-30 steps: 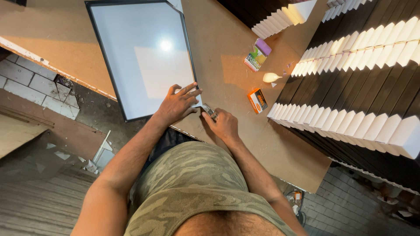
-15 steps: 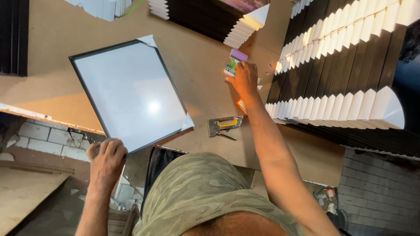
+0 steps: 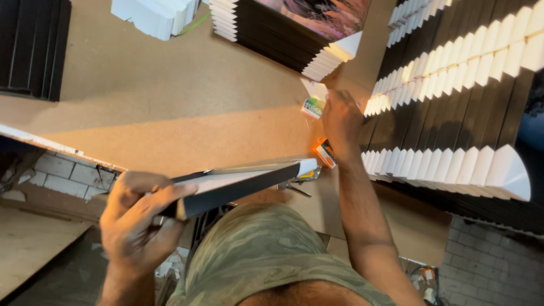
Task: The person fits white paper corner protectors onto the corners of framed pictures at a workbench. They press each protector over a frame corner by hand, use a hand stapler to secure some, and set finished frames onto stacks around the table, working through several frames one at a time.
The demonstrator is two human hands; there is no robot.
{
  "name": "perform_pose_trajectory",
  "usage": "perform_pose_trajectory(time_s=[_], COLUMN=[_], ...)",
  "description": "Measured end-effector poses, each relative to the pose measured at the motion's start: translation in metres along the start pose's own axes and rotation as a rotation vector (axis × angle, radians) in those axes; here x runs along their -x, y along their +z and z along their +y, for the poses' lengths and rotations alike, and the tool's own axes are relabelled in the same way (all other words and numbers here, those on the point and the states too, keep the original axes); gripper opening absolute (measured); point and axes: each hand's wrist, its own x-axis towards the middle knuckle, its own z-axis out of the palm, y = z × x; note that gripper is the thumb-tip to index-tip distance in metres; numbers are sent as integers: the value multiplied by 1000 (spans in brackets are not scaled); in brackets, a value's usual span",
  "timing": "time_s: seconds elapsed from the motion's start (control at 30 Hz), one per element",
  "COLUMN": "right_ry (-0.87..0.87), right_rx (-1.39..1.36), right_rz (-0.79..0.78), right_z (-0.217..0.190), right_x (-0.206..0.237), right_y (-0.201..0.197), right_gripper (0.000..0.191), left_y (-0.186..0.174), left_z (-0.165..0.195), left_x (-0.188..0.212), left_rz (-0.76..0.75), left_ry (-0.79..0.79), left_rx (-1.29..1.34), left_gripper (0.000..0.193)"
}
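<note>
My left hand (image 3: 139, 218) grips one end of a black picture frame (image 3: 238, 184), which is tilted up on edge so I see its dark side and a white cardboard corner piece at its far end. My right hand (image 3: 340, 116) reaches across the brown table (image 3: 170, 107) and rests on a white cardboard corner piece (image 3: 315, 89) beside a small green and white box (image 3: 312, 107). A small orange box (image 3: 324, 152) lies just below that hand. A metal staple gun (image 3: 297, 182) lies partly hidden behind the frame's end.
Rows of black frames with white corner protectors (image 3: 453, 96) fill the right side. Another stack of frames (image 3: 283, 28) sits at the top, with white cardboard pieces (image 3: 156, 16) to its left. Dark frames (image 3: 31, 48) stand at far left. A brick wall (image 3: 62, 170) shows below the table edge.
The frame lay flat on the table with its glass showing; now my left hand has lifted it up on edge. My right hand stays near the small boxes, now on a white corner piece.
</note>
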Motion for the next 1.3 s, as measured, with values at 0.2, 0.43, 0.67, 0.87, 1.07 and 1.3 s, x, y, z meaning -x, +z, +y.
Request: perform_pose_trajectory(time_s=[0.2,0.43,0.67,0.87,1.07,1.3], right_ry=[294,-12,-42,6,-151,131], right_rx=[-1276,-917,-985,-986,-908,-1599], right_rz=[-57,-42,-87,-85,-98,-999], right_z=[-96,-138,-137,-154,-150,-119], right_x=[5,11,21,24,25,8], right_y=[-148,-165,-158,-168,-183,-154], right_gripper=[14,24,21,22,33,30], left_y=[27,39,47,41,33,48], left_z=[-4,0,-5,-1,11,30], left_x=[-46,-59,-50,-39,-27,-8], left_rz=[-19,-64,-32,-18,-102,-239], left_ry=[294,342,283,355,380,286], left_rx=[-22,-40,77,54,135,90], left_gripper=[52,66,61,34,33,41])
